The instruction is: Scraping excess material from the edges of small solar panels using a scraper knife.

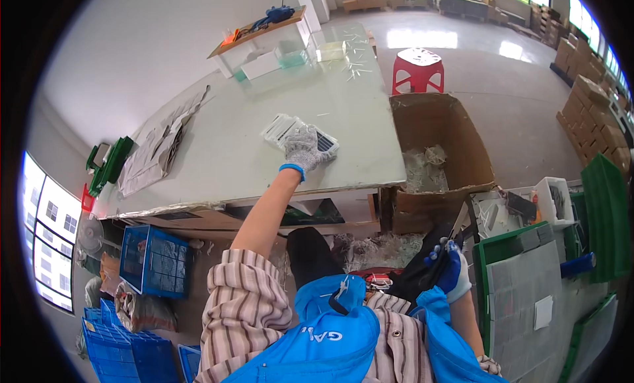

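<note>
My left hand [303, 147], in a grey knit glove with a blue cuff, reaches out over the pale tabletop [251, 145]. Its fingers are closed over a flat white slatted plastic part [280, 128]; a dark panel [326, 142] shows at the right of the fingers. The hand hides the middle of these pieces. By my right thigh, low on the right, my right hand [454, 272] wears a white glove with blue-coated fingers. Those fingers are wrapped around a dark, long, narrow tool [434, 272], whose kind I cannot make out.
An open cardboard box [456, 145] with clear plastic scraps stands against the table's right side. Beyond it is a red stool [418, 71]. Grey-topped green crates [525, 290] stand at my right, blue crates [153, 261] at my left. Paper sheets [158, 145] lie on the table's left.
</note>
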A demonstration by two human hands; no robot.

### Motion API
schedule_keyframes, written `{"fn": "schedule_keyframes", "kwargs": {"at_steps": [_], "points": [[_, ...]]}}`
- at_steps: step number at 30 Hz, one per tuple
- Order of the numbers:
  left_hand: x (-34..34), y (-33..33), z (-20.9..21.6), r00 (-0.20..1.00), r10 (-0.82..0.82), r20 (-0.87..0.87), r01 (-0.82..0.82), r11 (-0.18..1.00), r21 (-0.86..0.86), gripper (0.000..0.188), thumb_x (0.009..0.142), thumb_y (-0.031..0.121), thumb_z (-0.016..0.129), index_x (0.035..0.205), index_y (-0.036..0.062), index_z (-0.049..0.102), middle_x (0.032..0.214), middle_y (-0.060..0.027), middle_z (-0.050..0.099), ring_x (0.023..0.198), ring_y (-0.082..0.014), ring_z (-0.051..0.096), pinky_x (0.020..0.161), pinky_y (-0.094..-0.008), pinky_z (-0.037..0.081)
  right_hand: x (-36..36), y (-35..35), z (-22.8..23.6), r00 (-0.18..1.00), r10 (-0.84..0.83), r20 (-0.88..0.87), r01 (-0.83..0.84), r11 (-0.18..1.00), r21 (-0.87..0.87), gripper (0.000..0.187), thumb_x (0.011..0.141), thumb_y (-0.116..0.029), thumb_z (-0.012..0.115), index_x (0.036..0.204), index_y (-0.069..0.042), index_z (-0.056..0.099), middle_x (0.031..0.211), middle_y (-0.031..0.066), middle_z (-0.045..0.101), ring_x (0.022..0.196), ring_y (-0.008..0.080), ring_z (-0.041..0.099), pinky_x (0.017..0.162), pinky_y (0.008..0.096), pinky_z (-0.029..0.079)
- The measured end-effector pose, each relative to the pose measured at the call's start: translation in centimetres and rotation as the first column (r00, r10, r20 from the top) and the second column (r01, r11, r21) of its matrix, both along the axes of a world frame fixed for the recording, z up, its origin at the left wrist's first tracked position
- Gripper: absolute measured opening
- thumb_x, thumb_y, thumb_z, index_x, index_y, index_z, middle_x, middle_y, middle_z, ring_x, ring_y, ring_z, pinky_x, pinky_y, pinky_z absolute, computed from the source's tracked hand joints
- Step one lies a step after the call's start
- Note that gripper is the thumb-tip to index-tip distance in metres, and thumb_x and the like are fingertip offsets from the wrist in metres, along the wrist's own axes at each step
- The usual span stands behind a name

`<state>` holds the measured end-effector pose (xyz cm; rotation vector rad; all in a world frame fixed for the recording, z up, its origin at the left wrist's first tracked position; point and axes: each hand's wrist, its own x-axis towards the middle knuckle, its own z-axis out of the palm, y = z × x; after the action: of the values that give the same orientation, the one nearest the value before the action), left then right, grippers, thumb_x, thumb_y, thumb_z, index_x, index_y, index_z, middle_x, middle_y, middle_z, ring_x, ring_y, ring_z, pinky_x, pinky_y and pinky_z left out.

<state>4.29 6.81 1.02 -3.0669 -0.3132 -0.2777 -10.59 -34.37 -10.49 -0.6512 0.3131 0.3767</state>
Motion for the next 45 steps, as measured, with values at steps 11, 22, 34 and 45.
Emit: {"fn": "schedule_keyframes", "kwargs": {"at_steps": [11, 22, 34, 45], "points": [[-0.2, 0.8, 4.3, 0.958, -0.253, -0.135, 0.231, 0.960, -0.160, 0.060, 0.083, 0.061, 0.053, 0.112, 0.0085, 0.060, 0.111, -0.0185, 0.061, 0.105, -0.0346, 0.057, 0.087, -0.0456, 0.046, 2.3, 0.8, -0.6, 0.994, 0.112, -0.005, -0.112, 0.992, -0.065, 0.014, 0.093, -0.023, 0.054, 0.099, -0.010, 0.056, 0.076, 0.0046, 0.057, 0.065, 0.0175, 0.054, 0.064, 0.0353, 0.049], [-0.5, -3.6, -0.5, 0.763, -0.428, 0.484, 0.434, 0.895, 0.107, 0.025, 0.078, 0.024, 0.066, 0.095, 0.0087, 0.055, 0.085, -0.0111, 0.052, 0.082, -0.0299, 0.052, 0.075, -0.0414, 0.042, 4.7, 0.6, -5.5, 0.997, 0.037, -0.061, -0.034, 0.998, 0.046, 0.008, 0.091, -0.017, 0.056, 0.093, -0.010, 0.052, 0.077, 0.0055, 0.056, 0.067, 0.0195, 0.058, 0.062, 0.0375, 0.052], [-0.5, 0.3, -2.6, 0.970, -0.203, 0.138, 0.156, 0.943, 0.294, 0.051, 0.094, 0.032, 0.051, 0.135, 0.0020, 0.044, 0.137, -0.0193, 0.045, 0.130, -0.0333, 0.039, 0.110, -0.0402, 0.027, 4.1, 0.6, -2.9, 0.999, -0.043, -0.003, 0.042, 0.993, -0.114, 0.019, 0.091, -0.022, 0.059, 0.096, -0.009, 0.047, 0.074, 0.0037, 0.054, 0.059, 0.0152, 0.056, 0.054, 0.0341, 0.051], [0.9, -0.6, 0.3, 0.680, -0.525, 0.512, 0.638, 0.768, -0.059, 0.033, 0.090, 0.004, 0.052, 0.123, 0.0017, 0.058, 0.121, -0.0146, 0.061, 0.113, -0.0279, 0.057, 0.098, -0.0337, 0.043, -0.7, 1.8, -1.7, 0.996, -0.072, -0.061, 0.061, 0.985, -0.158, 0.022, 0.090, -0.024, 0.062, 0.097, -0.007, 0.050, 0.078, 0.0042, 0.054, 0.061, 0.0151, 0.055, 0.057, 0.0327, 0.052]]}}
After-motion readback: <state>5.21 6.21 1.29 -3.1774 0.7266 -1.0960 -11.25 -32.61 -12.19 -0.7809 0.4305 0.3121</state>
